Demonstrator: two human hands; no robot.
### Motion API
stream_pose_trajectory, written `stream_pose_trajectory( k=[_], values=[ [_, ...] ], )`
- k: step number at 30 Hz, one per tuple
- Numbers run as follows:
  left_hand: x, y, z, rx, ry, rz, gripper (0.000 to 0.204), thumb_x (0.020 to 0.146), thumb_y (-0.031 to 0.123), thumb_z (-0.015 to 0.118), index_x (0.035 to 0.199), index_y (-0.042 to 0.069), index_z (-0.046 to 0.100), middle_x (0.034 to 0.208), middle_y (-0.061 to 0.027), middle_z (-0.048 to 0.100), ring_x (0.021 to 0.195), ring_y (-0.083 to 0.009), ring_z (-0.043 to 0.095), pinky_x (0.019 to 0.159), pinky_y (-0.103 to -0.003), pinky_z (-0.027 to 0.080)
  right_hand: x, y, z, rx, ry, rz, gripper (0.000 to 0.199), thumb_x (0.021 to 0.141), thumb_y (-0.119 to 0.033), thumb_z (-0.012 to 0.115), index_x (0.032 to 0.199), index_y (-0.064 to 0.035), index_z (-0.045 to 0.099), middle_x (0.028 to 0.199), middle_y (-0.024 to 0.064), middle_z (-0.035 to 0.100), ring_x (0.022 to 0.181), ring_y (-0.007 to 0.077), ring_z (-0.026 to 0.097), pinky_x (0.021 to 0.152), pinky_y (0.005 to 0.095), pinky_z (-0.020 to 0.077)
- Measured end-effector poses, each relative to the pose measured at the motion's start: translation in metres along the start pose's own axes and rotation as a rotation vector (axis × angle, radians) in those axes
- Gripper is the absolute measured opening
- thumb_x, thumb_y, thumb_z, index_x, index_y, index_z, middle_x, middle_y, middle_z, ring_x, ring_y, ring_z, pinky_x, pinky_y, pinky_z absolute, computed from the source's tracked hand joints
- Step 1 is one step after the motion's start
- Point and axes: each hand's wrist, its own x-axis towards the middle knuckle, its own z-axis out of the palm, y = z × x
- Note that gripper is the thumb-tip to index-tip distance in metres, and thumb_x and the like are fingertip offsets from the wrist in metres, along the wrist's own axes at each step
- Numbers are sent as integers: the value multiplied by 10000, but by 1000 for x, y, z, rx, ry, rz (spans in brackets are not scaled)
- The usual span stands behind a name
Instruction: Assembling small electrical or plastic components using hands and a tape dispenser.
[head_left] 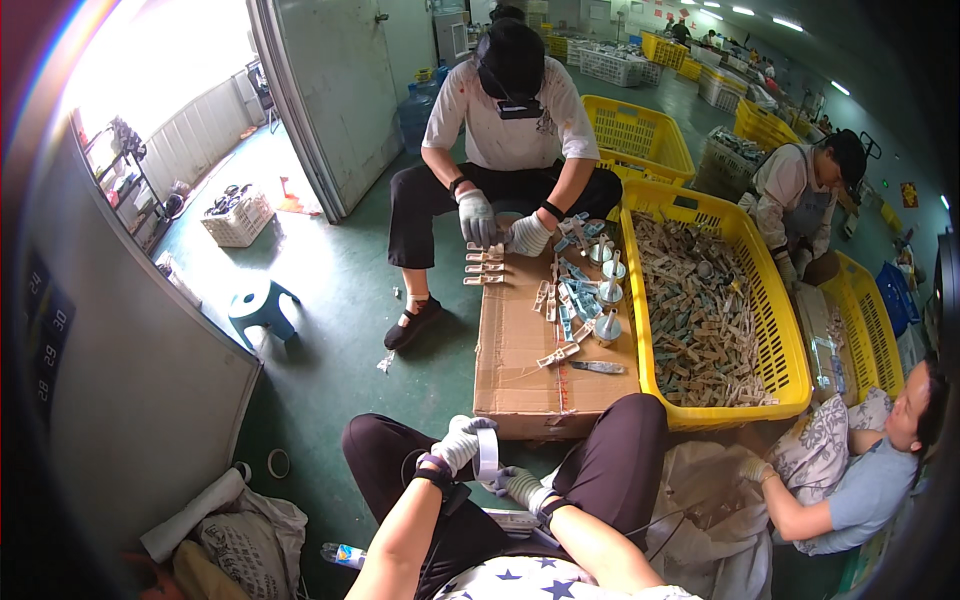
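The gloved left hand (458, 447) pinches a white tape strip (487, 452); the gloved right hand (520, 485) grips its lower end. At twelve o'clock, a few taped clip bundles (484, 267) lie on the brown cardboard box (520, 360), while the yellow plastic crate (745, 250) at two o'clock is heaped with loose clips.

Daylight poured in through the open doorway (170, 70) at the upper left and washed that corner out to near white. Ceiling lamps (760, 15) glowed in a row at the far right. The green floor (330, 290) was evenly lit with soft shadows. Straight edges bowed toward the rim, where the frame darkened to black with a reddish fringe on the left.
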Motion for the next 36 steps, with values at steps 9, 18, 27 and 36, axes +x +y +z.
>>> stream_pose_trajectory(
  k=[9, 18, 27, 36],
  values=[
    [4, -9, -3, 59, 6, 66, 201, 843, 75, 697, 1041, 58, 674, 935, -29, 684, 866, -142, 631, 772, -290, 520, -1, -1, 2, 66, 1, 14, 108, 908, -30, 550, 985, -8, 623, 851, 78, 646, 685, 153, 600, 600, 252, 501],
    [1, -5, -1, 23, -11, 25, 185, 850, 84, 687, 1034, 66, 679, 935, -21, 683, 864, -134, 623, 765, -283, 513, 2, 5, -3, 139, -38, -5, 87, 926, -81, 594, 968, -10, 621, 867, 105, 657, 708, 184, 622, 598, 275, 525],
    [0, -2, 0, 60, -10, 54, 191, 836, 85, 702, 1024, 68, 673, 917, -17, 678, 857, -137, 620, 768, -284, 511, 5, 7, -1, 158, 7, 12, 79, 927, -65, 594, 975, -7, 618, 887, 122, 666, 678, 181, 618, 589, 275, 525],
    [3, -8, -3, 59, -14, 73, 167, 877, 76, 661, 1043, 66, 669, 915, -20, 681, 843, -140, 630, 758, -285, 521, 7, 7, 0, 82, 1, 9, 130, 970, -106, 539, 996, -5, 616, 884, 117, 663, 692, 166, 614, 599, 268, 528]
  ],
)
